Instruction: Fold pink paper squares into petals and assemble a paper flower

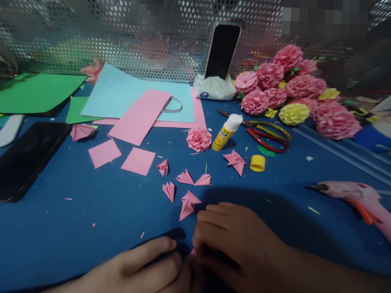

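Note:
At the near edge of the table, my left hand (149, 268) and my right hand (234, 242) meet with fingers curled. Between them a sliver of pink paper (194, 252) shows; the rest of it is hidden by my fingers. Just beyond lie several folded pink paper pieces, among them a pointed one (190, 204) nearest my right hand and a small one (169, 191) to its left. Two flat pink paper squares (138, 161) rest farther left. A pink paper flower (199, 139) sits behind the folded pieces, beside an upright glue stick (227, 132).
A pink glue gun (353, 192) lies at right, with scissors (271, 137) and a yellow cap (257, 163) nearer the middle. Pink paper flowers (271, 76) are heaped behind. A dark phone (26, 159) lies left; another phone (222, 51) stands upright against the perforated metal panel (90, 31).

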The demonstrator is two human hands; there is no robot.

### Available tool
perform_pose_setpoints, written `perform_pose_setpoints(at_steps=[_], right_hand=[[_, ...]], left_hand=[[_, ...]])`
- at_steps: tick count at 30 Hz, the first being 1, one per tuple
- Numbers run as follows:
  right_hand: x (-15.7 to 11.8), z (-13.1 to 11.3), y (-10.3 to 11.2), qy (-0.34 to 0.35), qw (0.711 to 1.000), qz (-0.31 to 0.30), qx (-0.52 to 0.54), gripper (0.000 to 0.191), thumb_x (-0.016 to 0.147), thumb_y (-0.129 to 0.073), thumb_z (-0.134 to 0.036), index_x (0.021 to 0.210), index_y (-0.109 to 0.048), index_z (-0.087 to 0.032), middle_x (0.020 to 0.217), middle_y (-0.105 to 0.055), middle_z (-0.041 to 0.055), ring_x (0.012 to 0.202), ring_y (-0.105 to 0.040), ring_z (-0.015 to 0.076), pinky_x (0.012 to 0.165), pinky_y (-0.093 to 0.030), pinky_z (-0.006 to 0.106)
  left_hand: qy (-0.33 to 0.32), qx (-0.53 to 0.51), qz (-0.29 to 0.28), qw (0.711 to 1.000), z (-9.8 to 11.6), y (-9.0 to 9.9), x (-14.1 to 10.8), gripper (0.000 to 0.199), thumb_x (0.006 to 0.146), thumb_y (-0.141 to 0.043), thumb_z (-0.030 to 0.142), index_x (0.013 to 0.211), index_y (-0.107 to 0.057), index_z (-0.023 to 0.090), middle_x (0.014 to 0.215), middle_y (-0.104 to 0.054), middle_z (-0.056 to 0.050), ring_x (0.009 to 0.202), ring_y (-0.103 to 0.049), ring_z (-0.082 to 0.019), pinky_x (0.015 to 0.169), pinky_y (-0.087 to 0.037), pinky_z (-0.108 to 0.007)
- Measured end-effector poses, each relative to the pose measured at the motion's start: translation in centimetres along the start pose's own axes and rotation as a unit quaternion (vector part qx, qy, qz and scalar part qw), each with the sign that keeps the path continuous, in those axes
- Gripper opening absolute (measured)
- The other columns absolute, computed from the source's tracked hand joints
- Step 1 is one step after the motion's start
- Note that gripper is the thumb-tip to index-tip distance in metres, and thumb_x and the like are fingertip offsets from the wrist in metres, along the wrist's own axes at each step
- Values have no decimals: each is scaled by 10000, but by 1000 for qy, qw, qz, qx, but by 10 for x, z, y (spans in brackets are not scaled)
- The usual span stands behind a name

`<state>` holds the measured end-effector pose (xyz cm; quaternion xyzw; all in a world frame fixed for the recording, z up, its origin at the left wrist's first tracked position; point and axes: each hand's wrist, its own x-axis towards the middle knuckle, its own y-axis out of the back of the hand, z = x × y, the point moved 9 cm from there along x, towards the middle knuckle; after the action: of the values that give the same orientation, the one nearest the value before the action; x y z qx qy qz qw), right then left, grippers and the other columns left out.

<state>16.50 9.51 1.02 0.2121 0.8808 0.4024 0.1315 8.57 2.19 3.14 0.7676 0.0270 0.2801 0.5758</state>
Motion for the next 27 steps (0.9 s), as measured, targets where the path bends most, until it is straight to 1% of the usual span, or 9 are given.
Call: perform_pose_setpoints(at_steps=[5, 10, 13, 15, 18, 20, 24, 27], right_hand=[[0, 0, 0, 8, 1000, 11, -4, 69, 937, -570, -194, 878, -533, -196, 848, -593, -19, 782, -500, 155, 679, -287, 310], [0, -1, 1, 15, 1000, 10, -10, 63, 940, -565, -194, 881, -544, -193, 844, -601, -13, 780, -502, 156, 674, -285, 310], [0, 0, 1, 19, 1000, 10, -7, 70, 951, -566, -211, 885, -547, -195, 845, -606, -13, 783, -505, 157, 674, -284, 309], [0, 0, 0, 21, 1000, 12, -6, 76, 954, -578, -221, 888, -548, -197, 845, -604, -15, 778, -502, 156, 675, -281, 307], [0, 0, 0, 25, 1000, 15, -7, 86, 966, -578, -231, 892, -548, -199, 843, -602, -17, 765, -493, 156, 679, -281, 304], [0, 0, -1, 26, 1000, 14, -7, 94, 973, -569, -236, 892, -548, -195, 841, -602, -13, 766, -493, 158, 678, -280, 304], [0, 0, -1, 28, 1000, 2, -6, 99, 972, -563, -232, 882, -547, -192, 832, -596, -14, 758, -490, 158, 670, -277, 305], [0, 1, -2, 26, 1000, -7, -4, 86, 969, -564, -224, 890, -548, -194, 843, -599, -17, 768, -496, 156, 673, -277, 308]], left_hand=[[2, 2, 13, 1000, 0, 2, 0, 408, 1038, -377, 62, 1171, -692, 285, 1133, -660, 76, 1009, -553, -97, 1027, -407, -265], [5, -1, 3, 1000, 0, 0, 0, 317, 1019, -480, 99, 1163, -692, 285, 1107, -664, 73, 995, -558, -102, 1042, -406, -268], [9, -1, 6, 1000, -1, 0, 0, 309, 1017, -489, 97, 1159, -694, 278, 1082, -665, 65, 987, -560, -102, 1068, -393, -283], [11, -3, 10, 1000, 0, 0, -1, 316, 1022, -479, 93, 1165, -693, 276, 1074, -665, 60, 993, -555, -104, 1109, -357, -302], [15, -17, 13, 1000, 1, -2, -2, 352, 1038, -424, 72, 1180, -689, 255, 1047, -667, 59, 977, -556, -103, 1192, -241, -351], [20, -28, 7, 999, 1, -5, -3, 381, 1040, -393, 49, 1174, -693, 242, 1000, -670, 60, 942, -567, -101, 1214, -186, -375], [17, -30, 0, 999, 0, -9, -4, 400, 1035, -381, 34, 1179, -693, 238, 970, -669, 54, 917, -578, -103, 1216, -166, -386], [16, -32, -3, 999, -2, -11, -3, 400, 1030, -383, 23, 1185, -690, 227, 984, -673, 50, 923, -575, -106, 1235, -110, -411]])
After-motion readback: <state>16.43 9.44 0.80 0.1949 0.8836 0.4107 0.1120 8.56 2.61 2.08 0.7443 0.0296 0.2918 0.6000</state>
